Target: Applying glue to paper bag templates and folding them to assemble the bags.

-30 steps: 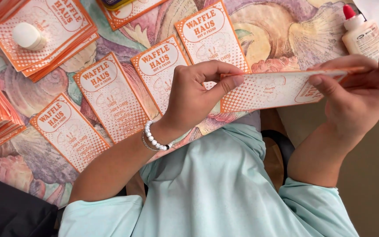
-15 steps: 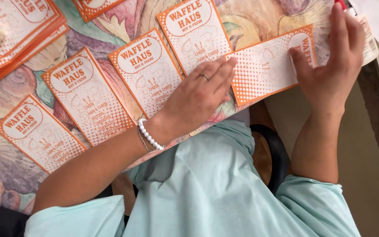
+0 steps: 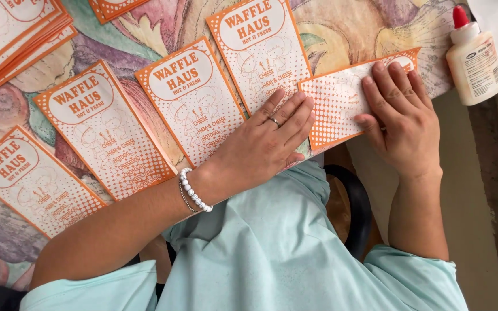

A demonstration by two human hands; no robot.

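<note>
A view from above looks down on a table covered with a cloth [image 3: 162, 34] printed in soft purple, green and yellow shell shapes. At the far left, near the top corner, a stack of orange and white paper bags [image 3: 12, 34] lies fanned at an angle. Below it, 4 flat paper bags of the same orange and white print lie in a slanted row, each overlapping or just beside the next: the first bag [image 3: 24, 178] at the lower left, the second bag [image 3: 102, 129], the third bag [image 3: 194, 98], and the fourth bag [image 3: 263, 49] highest.

The person's left hand [image 3: 266, 144], with a ring on 1 finger and a white bead bracelet [image 3: 194, 190] at the wrist, lies open and flat, palm down, fingers spread over the lower edge of the fourth bag and touching the left end of a fifth bag [image 3: 341, 101]. That fifth bag lies sideways at the table's near edge, just right of the fourth.

The right hand [image 3: 402, 121] is also open and flat, fingers pressing down on the right part of the fifth bag. Neither hand grips anything.

At the far right stands a white glue bottle [image 3: 474, 57] with a red cap, apart from the hands. The person wears a pale mint shirt [image 3: 272, 259].
</note>
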